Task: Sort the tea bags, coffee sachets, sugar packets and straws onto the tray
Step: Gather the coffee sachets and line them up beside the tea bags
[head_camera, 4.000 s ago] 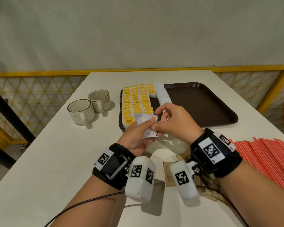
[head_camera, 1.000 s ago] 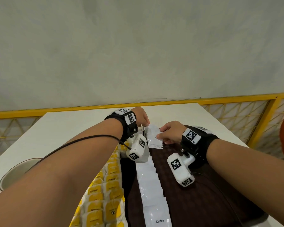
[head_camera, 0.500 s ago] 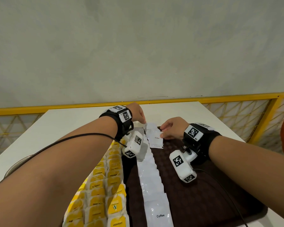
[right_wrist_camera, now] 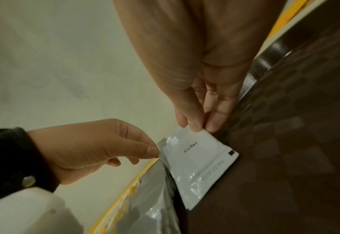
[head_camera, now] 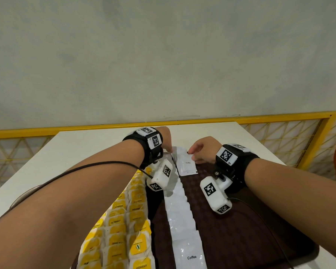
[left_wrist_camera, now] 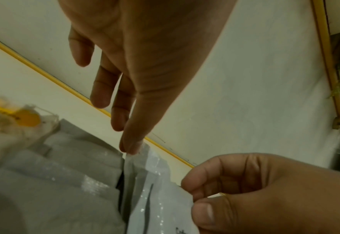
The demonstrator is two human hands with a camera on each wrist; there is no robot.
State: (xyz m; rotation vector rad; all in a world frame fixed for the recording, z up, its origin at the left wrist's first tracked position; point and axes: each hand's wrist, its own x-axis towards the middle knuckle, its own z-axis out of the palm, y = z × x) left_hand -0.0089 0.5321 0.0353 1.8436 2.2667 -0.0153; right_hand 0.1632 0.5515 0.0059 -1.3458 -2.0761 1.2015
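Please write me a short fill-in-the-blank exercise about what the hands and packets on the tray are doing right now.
1. The sachet pinched by the right hand is printed with the word ____.
2. The tea bags beside the white sachet row carry ____ labels.
3. The left hand pinches another sachet by its ____ edge.
4. The sachets lie on a dark ____ tray.

Missing words: Coffee; yellow; top; brown
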